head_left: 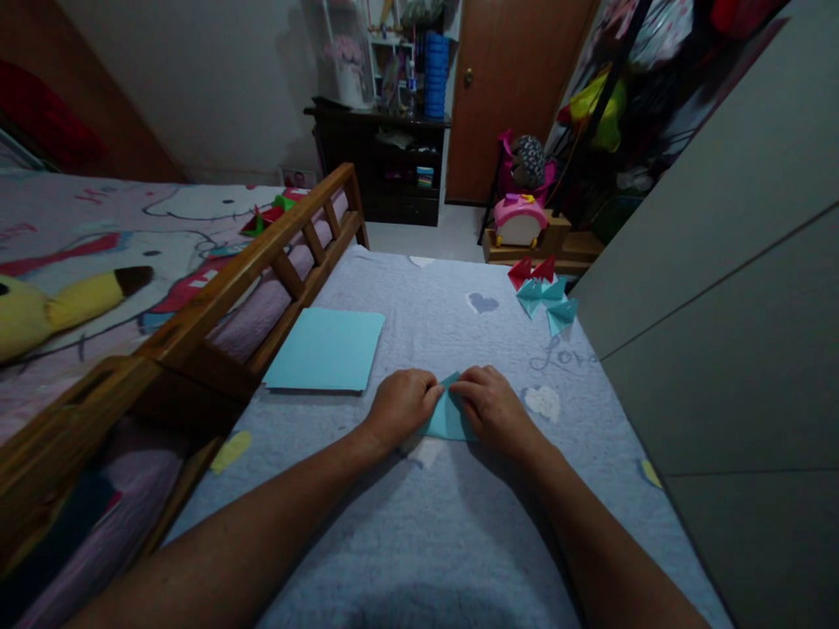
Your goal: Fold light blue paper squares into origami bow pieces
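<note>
A folded piece of light blue paper lies on the patterned bed sheet, its tip pointing away from me. My left hand is closed on its left edge, thumb towards the middle. On the opposite edge, my right hand has its fingers curled and pressing the paper. Both hands cover much of its sides. To the left rests a stack of square light blue paper sheets. Farther off at the right are folded light blue paper shapes beside a folded red paper shape.
A wooden bed rail runs along the left, with a second bed and a yellow plush toy beyond it. A pale cabinet borders the right side. Past the far edge stand a dark shelf unit and a wooden door.
</note>
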The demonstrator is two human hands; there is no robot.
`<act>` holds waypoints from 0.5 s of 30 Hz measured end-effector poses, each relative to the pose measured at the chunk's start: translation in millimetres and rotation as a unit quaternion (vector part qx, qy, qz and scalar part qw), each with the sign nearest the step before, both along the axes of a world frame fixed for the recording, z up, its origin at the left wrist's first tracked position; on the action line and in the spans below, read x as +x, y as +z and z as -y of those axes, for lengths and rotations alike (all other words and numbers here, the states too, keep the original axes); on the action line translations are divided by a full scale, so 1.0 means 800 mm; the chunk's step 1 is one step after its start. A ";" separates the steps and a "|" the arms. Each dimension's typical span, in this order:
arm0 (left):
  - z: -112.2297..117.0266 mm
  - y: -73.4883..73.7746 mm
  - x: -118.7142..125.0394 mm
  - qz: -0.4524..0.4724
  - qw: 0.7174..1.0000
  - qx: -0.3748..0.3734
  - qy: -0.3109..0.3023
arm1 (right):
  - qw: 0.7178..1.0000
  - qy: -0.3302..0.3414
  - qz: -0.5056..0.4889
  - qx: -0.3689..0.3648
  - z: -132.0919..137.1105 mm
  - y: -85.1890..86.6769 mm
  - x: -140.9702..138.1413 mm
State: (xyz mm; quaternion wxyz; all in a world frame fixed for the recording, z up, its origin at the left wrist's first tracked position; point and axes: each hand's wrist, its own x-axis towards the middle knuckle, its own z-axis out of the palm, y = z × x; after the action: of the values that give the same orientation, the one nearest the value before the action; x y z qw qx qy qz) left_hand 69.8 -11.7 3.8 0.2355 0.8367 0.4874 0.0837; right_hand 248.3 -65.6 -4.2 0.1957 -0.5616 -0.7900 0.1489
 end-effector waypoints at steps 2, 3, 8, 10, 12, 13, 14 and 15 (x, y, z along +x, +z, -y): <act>0.002 0.000 0.002 -0.030 0.999 0.020 -0.005 | 1.000 -0.002 0.018 -0.018 0.000 -0.001 -0.001; 0.003 0.000 0.003 -0.042 0.999 0.032 -0.009 | 0.999 -0.003 0.025 -0.024 0.000 -0.001 -0.001; 0.007 -0.004 0.005 -0.088 0.992 0.093 -0.016 | 0.996 -0.003 0.075 -0.036 0.000 0.005 -0.003; 0.008 -0.006 0.004 -0.100 0.989 0.105 -0.013 | 0.995 -0.002 0.093 -0.039 0.000 0.007 -0.004; 0.009 -0.007 0.002 -0.108 0.988 0.112 -0.008 | 0.994 -0.003 0.105 -0.042 0.001 0.008 -0.006; 0.010 -0.008 0.001 -0.112 0.987 0.115 -0.006 | 0.993 -0.005 0.108 -0.042 0.001 0.008 -0.006; 0.010 -0.008 0.000 -0.118 0.986 0.118 -0.003 | 0.993 -0.007 0.111 -0.042 0.001 0.008 -0.006; 0.010 -0.008 -0.001 -0.124 0.985 0.119 -0.002 | 0.993 -0.008 0.111 -0.041 0.002 0.008 -0.007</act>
State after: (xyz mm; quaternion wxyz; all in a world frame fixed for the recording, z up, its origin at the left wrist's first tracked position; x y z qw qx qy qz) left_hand 69.3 -20.0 -2.5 0.0717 0.8634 0.4981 0.0363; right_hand 243.0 -67.0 2.4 0.0845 -0.5889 -0.7954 0.1161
